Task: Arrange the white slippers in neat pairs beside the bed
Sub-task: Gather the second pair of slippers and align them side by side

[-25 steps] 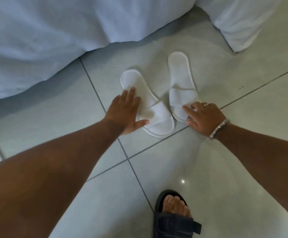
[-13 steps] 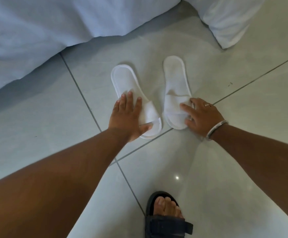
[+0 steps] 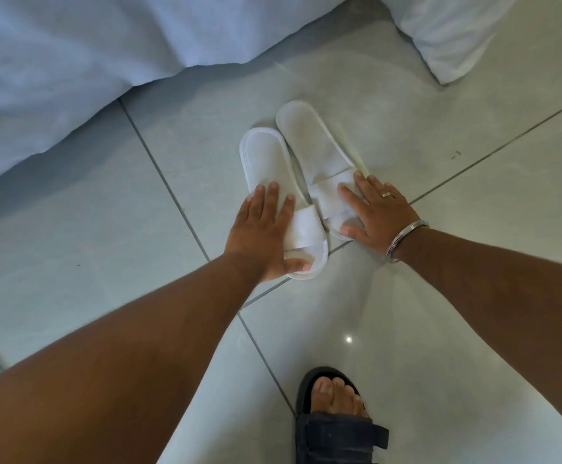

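- The two white open-toe terry slippers have closed up: a second ago a clear strip of floor lay between them and they splayed apart at the far ends, whereas now their inner edges touch along most of their length.
- The left slipper (image 3: pixel 274 182) sits slightly nearer than the right slipper (image 3: pixel 320 155), so the heels are staggered and the pair slants up and to the left across the pale glossy tiled floor (image 3: pixel 88 229).
- The left hand (image 3: pixel 259 236) lies flat on its slipper's strap, fingers (image 3: pixel 273 199) spread and pressing down, thumb curled round the near toe edge; it is pushing rather than gripping.
- The right hand (image 3: pixel 373 212), with a ring and a metal bangle, is likewise laid open over the other strap, fingers extended, nothing clenched.
- The pair rests on the floor near the hanging white bed sheet (image 3: pixel 88 61), with a white pillow corner (image 3: pixel 447 38) at far right.
- Judgement: the pairing is almost done; levelling the toes and squaring the pair to the bed seems to remain.
- A black strapped sandal (image 3: pixel 333 426) on the person's foot stands near, well apart from the slippers.
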`<state>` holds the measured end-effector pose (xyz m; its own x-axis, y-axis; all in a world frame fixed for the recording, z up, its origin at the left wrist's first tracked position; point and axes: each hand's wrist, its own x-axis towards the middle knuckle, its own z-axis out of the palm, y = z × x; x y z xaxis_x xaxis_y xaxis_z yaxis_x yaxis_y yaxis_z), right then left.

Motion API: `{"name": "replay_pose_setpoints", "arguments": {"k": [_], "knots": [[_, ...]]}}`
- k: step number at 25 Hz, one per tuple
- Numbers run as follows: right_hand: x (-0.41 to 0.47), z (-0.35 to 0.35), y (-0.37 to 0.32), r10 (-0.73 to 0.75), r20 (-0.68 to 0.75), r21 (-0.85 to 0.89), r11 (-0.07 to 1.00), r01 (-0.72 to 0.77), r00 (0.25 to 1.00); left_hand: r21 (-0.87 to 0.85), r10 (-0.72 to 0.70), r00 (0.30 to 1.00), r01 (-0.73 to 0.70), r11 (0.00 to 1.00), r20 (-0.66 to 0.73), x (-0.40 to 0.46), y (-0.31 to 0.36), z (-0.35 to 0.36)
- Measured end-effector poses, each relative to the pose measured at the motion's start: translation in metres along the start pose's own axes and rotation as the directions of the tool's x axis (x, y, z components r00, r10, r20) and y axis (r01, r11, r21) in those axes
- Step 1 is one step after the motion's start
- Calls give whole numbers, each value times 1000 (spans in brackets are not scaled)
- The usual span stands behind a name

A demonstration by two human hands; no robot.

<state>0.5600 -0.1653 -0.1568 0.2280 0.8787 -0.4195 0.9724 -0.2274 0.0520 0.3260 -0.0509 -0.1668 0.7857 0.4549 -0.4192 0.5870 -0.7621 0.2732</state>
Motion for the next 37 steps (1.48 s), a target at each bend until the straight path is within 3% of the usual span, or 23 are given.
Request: {"name": "replay_pose_setpoints", "arguments": {"k": [11,37], "knots": [[-2,-1,7,104,32,36,994,-105,994,-41,-50,999,50,998,9,16,-1,-10],[-2,-13,1,89,35,-85,993,-86,995,-36,-65,998,65,997,8,14,-2,-13]]}}
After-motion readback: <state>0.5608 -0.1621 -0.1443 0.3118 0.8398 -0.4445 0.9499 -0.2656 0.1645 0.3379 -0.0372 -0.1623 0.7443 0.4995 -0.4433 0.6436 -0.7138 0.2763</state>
